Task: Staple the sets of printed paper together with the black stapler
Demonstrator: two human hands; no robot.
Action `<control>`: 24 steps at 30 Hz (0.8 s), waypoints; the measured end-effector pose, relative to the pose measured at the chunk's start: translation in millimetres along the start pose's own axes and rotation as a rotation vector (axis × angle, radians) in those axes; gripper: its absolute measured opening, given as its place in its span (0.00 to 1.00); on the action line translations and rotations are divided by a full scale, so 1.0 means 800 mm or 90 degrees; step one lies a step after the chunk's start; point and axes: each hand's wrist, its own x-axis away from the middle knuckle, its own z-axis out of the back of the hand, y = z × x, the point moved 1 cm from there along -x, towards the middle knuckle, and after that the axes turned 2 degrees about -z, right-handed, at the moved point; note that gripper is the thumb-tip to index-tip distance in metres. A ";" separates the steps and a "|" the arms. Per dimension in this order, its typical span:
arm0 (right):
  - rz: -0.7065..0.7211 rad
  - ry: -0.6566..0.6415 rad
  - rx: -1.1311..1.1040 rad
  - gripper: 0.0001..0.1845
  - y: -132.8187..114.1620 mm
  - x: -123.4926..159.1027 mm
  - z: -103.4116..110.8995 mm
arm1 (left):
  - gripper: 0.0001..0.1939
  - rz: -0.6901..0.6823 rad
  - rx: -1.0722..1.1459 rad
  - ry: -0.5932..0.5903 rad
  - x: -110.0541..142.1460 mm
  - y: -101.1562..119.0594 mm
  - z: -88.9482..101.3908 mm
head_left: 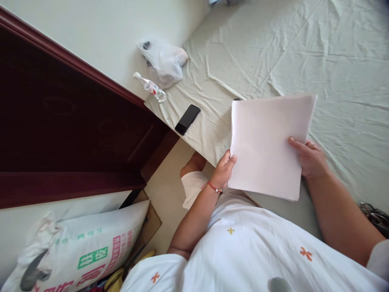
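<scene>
A stack of plain white paper sheets (267, 142) is held up over the edge of a bed covered in a pale wrinkled sheet (304, 52). My left hand (224, 170), with a red bracelet at the wrist, grips the stack's left edge, thumb on top. On the right edge, my right hand (308, 157) holds the sheets with its thumb laid over the top page. The fingers under the paper are hidden.
A black phone (187, 119) lies on the bed near its corner. Beyond it are a small plastic bottle (151, 86) and a white plastic bag (162, 60). A dark wooden headboard (60, 121) fills the left. A printed sack (82, 247) leans at lower left.
</scene>
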 end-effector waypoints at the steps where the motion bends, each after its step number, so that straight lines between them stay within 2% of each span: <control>1: -0.032 -0.002 -0.023 0.26 0.000 0.001 0.001 | 0.27 0.002 0.018 -0.006 0.003 -0.003 -0.002; 4: -0.131 0.001 -0.068 0.26 0.001 0.003 0.004 | 0.26 0.034 0.076 -0.029 0.011 -0.008 -0.001; 6: -0.141 0.003 -0.061 0.25 0.002 0.006 0.006 | 0.26 0.037 0.069 -0.035 0.012 -0.006 0.006; 8: -0.111 -0.010 -0.040 0.22 0.003 0.010 0.006 | 0.26 0.010 0.040 -0.035 0.007 0.002 0.014; 13: 0.042 -0.096 0.052 0.14 -0.011 0.025 -0.001 | 0.27 -0.084 -0.052 -0.060 -0.020 0.045 0.021; 17: 0.248 -0.145 0.153 0.10 -0.055 0.032 -0.019 | 0.29 -0.153 -0.126 -0.029 -0.037 0.081 0.017; 20: 0.386 -0.140 0.153 0.08 -0.090 0.032 -0.033 | 0.31 -0.239 -0.149 -0.013 -0.040 0.101 0.021; 22: 0.425 -0.152 0.139 0.06 -0.102 0.028 -0.040 | 0.34 -0.263 -0.184 -0.034 -0.041 0.107 0.025; 24: 0.388 -0.178 0.148 0.08 -0.100 0.020 -0.045 | 0.35 -0.253 -0.229 -0.040 -0.043 0.106 0.030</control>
